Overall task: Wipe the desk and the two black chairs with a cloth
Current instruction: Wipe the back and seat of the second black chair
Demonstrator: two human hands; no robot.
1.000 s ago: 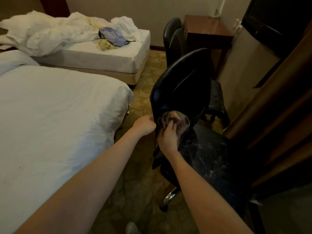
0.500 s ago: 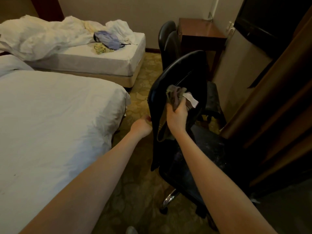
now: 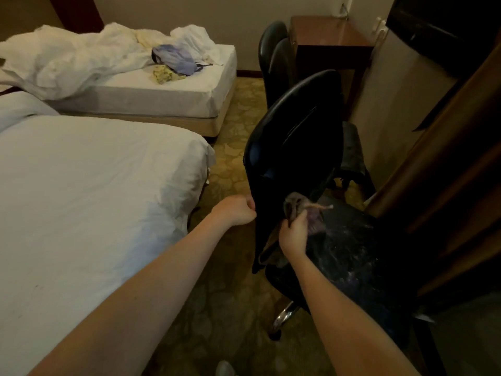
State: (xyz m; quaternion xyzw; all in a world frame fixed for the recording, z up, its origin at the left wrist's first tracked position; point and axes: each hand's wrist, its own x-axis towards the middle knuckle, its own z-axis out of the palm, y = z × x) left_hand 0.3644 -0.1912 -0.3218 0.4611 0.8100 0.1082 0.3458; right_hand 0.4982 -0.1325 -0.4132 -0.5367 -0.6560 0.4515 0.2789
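A black office chair (image 3: pixel 295 137) stands in front of me, its backrest turned toward me and its seat flecked with pale dust. My left hand (image 3: pixel 238 211) grips the left edge of the backrest. My right hand (image 3: pixel 294 234) holds a bunched grey cloth (image 3: pixel 301 206) pressed low on the backrest, where it meets the seat. A second black chair (image 3: pixel 273 58) stands farther back beside the brown wooden desk (image 3: pixel 330 33).
A made white bed (image 3: pixel 89 202) fills the left side, close to the chair. A second bed (image 3: pixel 162 88) with crumpled sheets and clothes lies behind. A beige cabinet (image 3: pixel 401 99) and brown curtain (image 3: pixel 455 164) close off the right. Patterned carpet (image 3: pixel 233 308) runs between.
My right hand has swept the cloth down the backrest, from its middle to its lower edge by the seat. My left hand stays on the chair's left edge.
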